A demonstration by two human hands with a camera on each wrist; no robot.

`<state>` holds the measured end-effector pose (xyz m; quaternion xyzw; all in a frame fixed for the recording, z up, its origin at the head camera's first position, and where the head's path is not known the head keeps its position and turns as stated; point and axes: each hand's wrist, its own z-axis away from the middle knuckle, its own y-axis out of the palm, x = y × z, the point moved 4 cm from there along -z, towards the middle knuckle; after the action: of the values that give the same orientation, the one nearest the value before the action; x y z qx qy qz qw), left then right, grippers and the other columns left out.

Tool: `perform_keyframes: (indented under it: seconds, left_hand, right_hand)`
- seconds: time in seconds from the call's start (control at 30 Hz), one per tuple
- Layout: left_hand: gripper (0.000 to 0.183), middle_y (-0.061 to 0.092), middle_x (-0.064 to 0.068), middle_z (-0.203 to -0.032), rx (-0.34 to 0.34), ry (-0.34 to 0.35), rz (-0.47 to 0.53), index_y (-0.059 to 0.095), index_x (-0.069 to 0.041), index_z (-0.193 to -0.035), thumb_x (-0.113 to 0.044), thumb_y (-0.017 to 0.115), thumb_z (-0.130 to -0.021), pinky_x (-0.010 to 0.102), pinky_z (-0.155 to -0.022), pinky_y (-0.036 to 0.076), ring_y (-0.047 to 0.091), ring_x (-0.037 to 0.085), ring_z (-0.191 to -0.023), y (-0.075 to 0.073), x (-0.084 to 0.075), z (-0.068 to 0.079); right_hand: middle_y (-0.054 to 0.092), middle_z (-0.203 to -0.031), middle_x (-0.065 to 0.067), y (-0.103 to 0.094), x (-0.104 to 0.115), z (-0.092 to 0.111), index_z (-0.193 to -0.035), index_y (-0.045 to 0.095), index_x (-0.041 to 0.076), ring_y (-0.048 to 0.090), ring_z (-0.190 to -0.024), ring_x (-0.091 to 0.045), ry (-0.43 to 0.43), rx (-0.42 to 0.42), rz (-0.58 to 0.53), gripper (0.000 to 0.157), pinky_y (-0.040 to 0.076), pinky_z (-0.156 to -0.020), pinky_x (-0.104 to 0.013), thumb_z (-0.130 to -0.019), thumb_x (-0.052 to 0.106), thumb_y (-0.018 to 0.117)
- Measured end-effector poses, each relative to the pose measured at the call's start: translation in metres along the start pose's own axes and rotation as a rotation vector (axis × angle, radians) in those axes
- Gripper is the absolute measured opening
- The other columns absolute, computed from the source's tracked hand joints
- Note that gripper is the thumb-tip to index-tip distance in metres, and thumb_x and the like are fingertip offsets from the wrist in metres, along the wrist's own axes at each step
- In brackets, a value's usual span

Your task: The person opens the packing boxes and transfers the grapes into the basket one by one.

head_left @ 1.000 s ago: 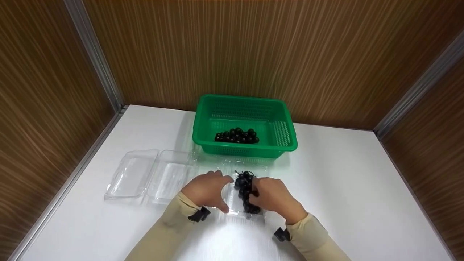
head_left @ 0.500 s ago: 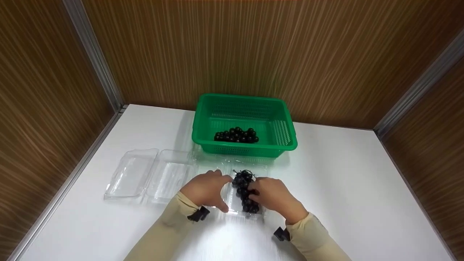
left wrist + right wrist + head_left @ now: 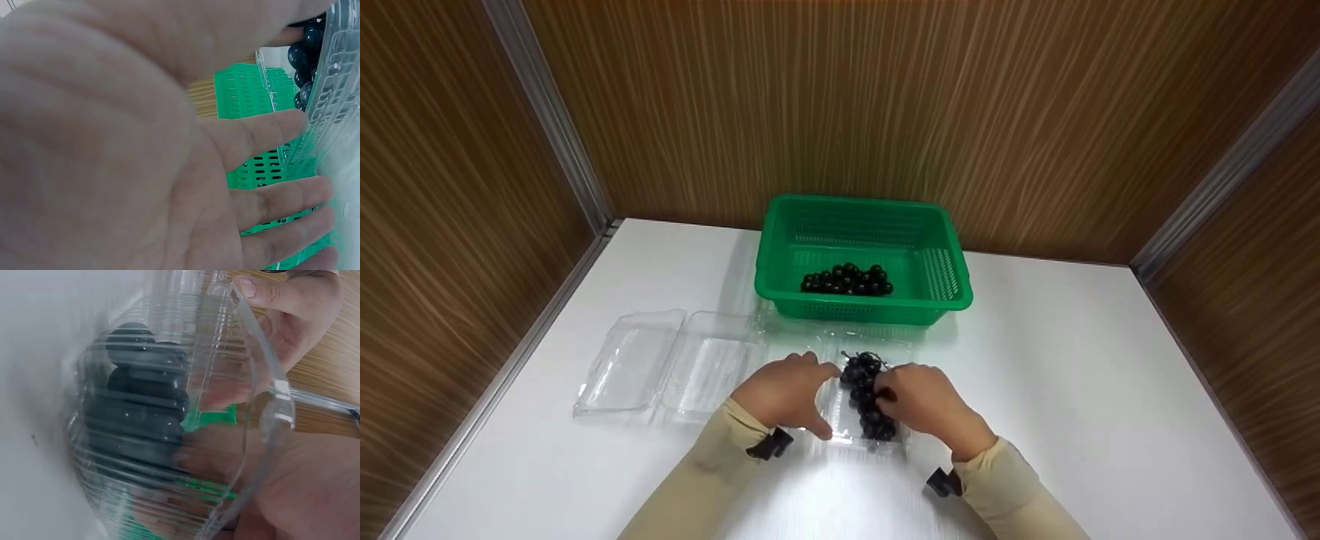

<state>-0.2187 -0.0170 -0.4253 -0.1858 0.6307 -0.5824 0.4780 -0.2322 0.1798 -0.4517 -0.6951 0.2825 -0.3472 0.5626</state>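
A bunch of dark grapes (image 3: 870, 424) lies lengthwise in the right half of a clear plastic clamshell box (image 3: 851, 443). My right hand (image 3: 924, 401) reaches over the box's right side, its thumb and fingers curled against the middle of the bunch. Through the ribbed box wall in the right wrist view, the grapes (image 3: 143, 405) press close to those fingers. Beside the box's left part is my left hand (image 3: 786, 394), thumb spread toward the front rim. Its straight fingers (image 3: 270, 197) extend along the clear plastic in the left wrist view.
Behind the box stands a green slotted basket (image 3: 862, 298) holding another bunch of dark grapes (image 3: 847, 281). A second clear clamshell (image 3: 634, 364) lies open on the white table (image 3: 1072, 420) at left. Wood-grain panels (image 3: 870, 97) enclose the back and sides.
The grape bunch has shifted slightly left within the box, and my right fingers have moved with it. My left hand stays in place.
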Motion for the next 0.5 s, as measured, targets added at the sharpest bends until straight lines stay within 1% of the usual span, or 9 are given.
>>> perform_keyframes:
  seconds: [0.1,0.2,0.3,0.4,0.5]
  left_hand:
    - [0.083,0.063,0.008,-0.111,-0.007,0.007,0.000,0.062,-0.011,-0.140,-0.037,0.095,-0.068,0.045,-0.082,0.055,0.060,0.028,-0.102,-0.0001,0.0002,0.0000]
    - [0.082,0.063,0.008,-0.111,-0.012,0.011,0.003,0.062,-0.011,-0.139,-0.036,0.095,-0.068,0.045,-0.083,0.055,0.061,0.027,-0.102,-0.0004,0.0003,-0.0004]
    - [0.083,0.063,0.008,-0.110,-0.016,0.015,0.001,0.062,-0.010,-0.139,-0.036,0.095,-0.068,0.045,-0.084,0.055,0.061,0.027,-0.102,-0.0006,-0.0001,-0.0003]
    - [0.088,0.063,0.009,-0.112,-0.015,0.010,-0.002,0.059,-0.009,-0.143,-0.036,0.096,-0.068,0.045,-0.086,0.055,0.061,0.028,-0.103,-0.0005,-0.0006,-0.0002]
    - [0.094,0.064,0.012,-0.118,-0.009,-0.004,0.002,0.054,-0.008,-0.148,-0.036,0.096,-0.068,0.046,-0.089,0.055,0.062,0.030,-0.108,-0.0007,-0.0006,-0.0001]
  right_hand:
    - [0.065,-0.072,0.004,0.0002,-0.0016,0.0001,-0.080,0.068,0.014,0.059,-0.063,-0.016,0.045,0.001,-0.012,0.012,0.050,-0.056,-0.039,-0.082,0.014,0.080]
    - [0.062,-0.072,0.005,0.0008,-0.0029,0.0003,-0.079,0.065,0.014,0.055,-0.062,-0.015,0.079,-0.005,-0.020,0.015,0.050,-0.057,-0.038,-0.080,0.014,0.080]
    - [0.059,-0.071,0.006,0.0020,-0.0036,0.0003,-0.079,0.062,0.014,0.050,-0.061,-0.012,0.094,-0.006,-0.028,0.017,0.048,-0.057,-0.037,-0.079,0.014,0.080]
    - [0.057,-0.070,0.007,0.0023,-0.0038,-0.0003,-0.079,0.062,0.014,0.048,-0.060,-0.012,0.103,0.002,-0.033,0.018,0.047,-0.056,-0.036,-0.079,0.015,0.080]
    - [0.055,-0.069,0.007,0.0014,-0.0039,-0.0011,-0.078,0.061,0.015,0.046,-0.060,-0.012,0.111,0.011,-0.046,0.018,0.045,-0.056,-0.037,-0.080,0.016,0.079]
